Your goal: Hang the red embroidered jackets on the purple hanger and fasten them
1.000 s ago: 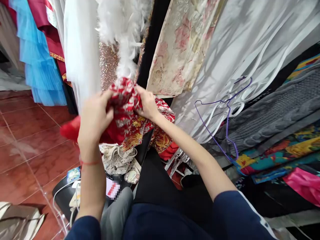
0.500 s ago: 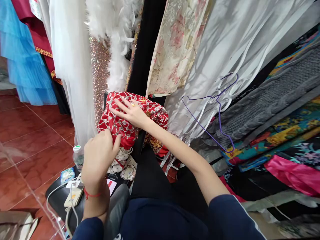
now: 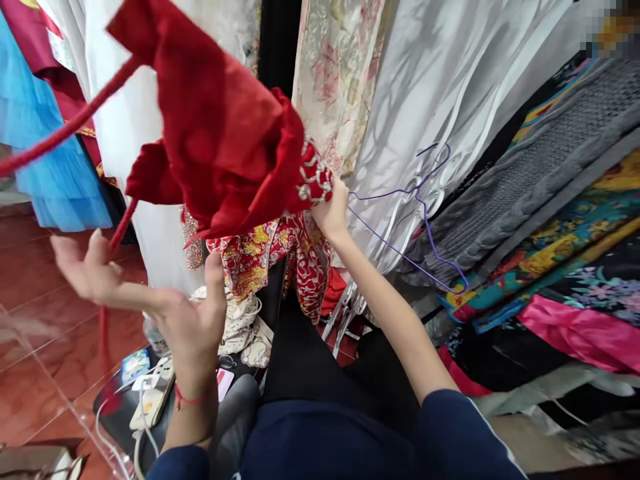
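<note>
A red garment (image 3: pixel 215 133) with silver embroidery is lifted in front of me, its plain red side facing up and slightly blurred. My right hand (image 3: pixel 333 208) grips it at the embroidered edge; most of those fingers are hidden by the cloth. A red cord (image 3: pixel 70 133) trails from the garment to the left and hangs down past my left hand (image 3: pixel 150 300). That hand is open below the cloth, palm up and fingers spread, the fingertips close to the cord. More red embroidered cloth with gold patterns (image 3: pixel 253 260) lies behind and below, over a dark support.
A purple hanger (image 3: pixel 425 200) hangs at right among white straps. Hung clothes line the back and right, including a grey knit (image 3: pixel 530 173) and a blue tulle skirt (image 3: pixel 50 167). A black seat (image 3: pixel 115 400) at lower left bears a power strip (image 3: pixel 153 397), cables and a bottle.
My right hand has gone from lying flat on the red garment to gripping it, raising part of it up and left. My left hand has opened from a closed shape.
</note>
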`<state>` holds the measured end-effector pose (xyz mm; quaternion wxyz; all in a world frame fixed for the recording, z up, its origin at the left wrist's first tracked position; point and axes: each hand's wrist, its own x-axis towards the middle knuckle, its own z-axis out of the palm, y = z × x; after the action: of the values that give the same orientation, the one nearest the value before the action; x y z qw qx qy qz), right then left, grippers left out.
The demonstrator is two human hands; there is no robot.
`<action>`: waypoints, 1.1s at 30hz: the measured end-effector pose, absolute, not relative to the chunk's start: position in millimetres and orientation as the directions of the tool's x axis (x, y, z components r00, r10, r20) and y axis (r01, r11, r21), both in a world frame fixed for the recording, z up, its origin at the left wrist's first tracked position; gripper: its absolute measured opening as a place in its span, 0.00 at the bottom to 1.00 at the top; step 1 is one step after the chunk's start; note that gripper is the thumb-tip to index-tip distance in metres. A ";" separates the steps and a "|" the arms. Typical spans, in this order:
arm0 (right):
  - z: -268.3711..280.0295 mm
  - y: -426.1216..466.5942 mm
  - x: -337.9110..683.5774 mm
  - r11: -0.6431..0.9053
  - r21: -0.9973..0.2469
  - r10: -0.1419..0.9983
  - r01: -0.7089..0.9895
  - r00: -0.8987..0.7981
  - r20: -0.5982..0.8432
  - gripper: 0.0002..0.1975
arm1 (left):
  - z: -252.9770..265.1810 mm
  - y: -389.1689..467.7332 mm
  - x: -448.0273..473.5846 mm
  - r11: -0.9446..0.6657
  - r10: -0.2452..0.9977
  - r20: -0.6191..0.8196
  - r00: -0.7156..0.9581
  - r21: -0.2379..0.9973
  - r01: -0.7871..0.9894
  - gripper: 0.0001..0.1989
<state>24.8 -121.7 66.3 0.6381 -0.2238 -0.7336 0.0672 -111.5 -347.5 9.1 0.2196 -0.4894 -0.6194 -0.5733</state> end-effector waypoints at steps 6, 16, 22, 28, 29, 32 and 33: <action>24.2 -153.9 118.4 0.812 -0.499 0.519 0.302 0.018 0.855 0.03 | 4.9 -314.5 -93.7 -0.184 0.330 0.809 -0.487 0.561 0.807 0.52; -105.9 -164.9 255.1 0.594 -0.722 0.797 0.356 -0.384 0.466 0.09 | -27.9 -240.6 -5.9 -0.493 0.868 0.467 0.171 0.770 0.405 0.38; -136.1 -181.6 303.9 0.632 -0.495 0.728 0.596 -0.239 0.642 0.37 | -55.9 -187.9 64.0 -0.454 0.891 0.423 0.166 0.818 0.352 0.24; -107.3 -228.5 305.2 0.690 0.117 0.473 0.714 -0.568 0.674 0.23 | -52.1 -164.0 94.7 -0.456 0.889 0.440 0.126 0.832 0.316 0.24; -102.5 -232.6 302.8 0.691 0.138 0.479 0.709 -0.593 0.647 0.20 | -49.9 -162.2 96.4 -0.455 0.890 0.440 0.122 0.830 0.323 0.24; -92.0 -236.0 298.6 0.718 0.153 0.525 0.679 -0.672 0.522 0.19 | -46.7 -156.3 96.1 -0.452 0.889 0.445 0.106 0.819 0.354 0.23; -89.6 -234.5 299.6 0.716 0.148 0.549 0.683 -0.681 0.484 0.22 | -47.2 -152.9 94.1 -0.457 0.886 0.452 0.103 0.812 0.364 0.23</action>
<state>299.6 -234.5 -89.6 0.2073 -0.3413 -0.9027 -0.1606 94.1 -152.9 -47.2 -0.2632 -0.6944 -0.4499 -0.4961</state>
